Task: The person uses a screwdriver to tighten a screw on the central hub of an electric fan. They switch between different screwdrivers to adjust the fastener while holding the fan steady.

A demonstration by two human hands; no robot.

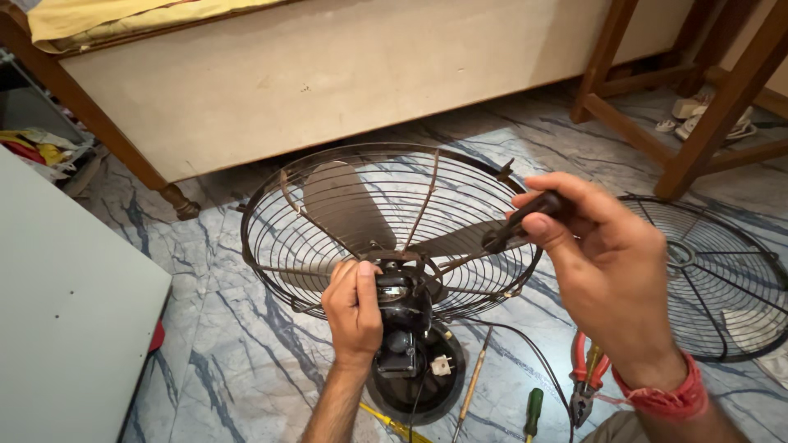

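Head view: two hands (pixel 355 308) (pixel 603 262), one fan (pixel 394 238), perhaps two grilles (pixel 722 279).

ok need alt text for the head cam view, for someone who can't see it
Seen from above, a left hand grips the black motor housing of a table fan lying on a marble floor, while the right hand holds a dark-handled tool at the rear wire guard. A detached front grille, pliers and screwdrivers lie nearby.
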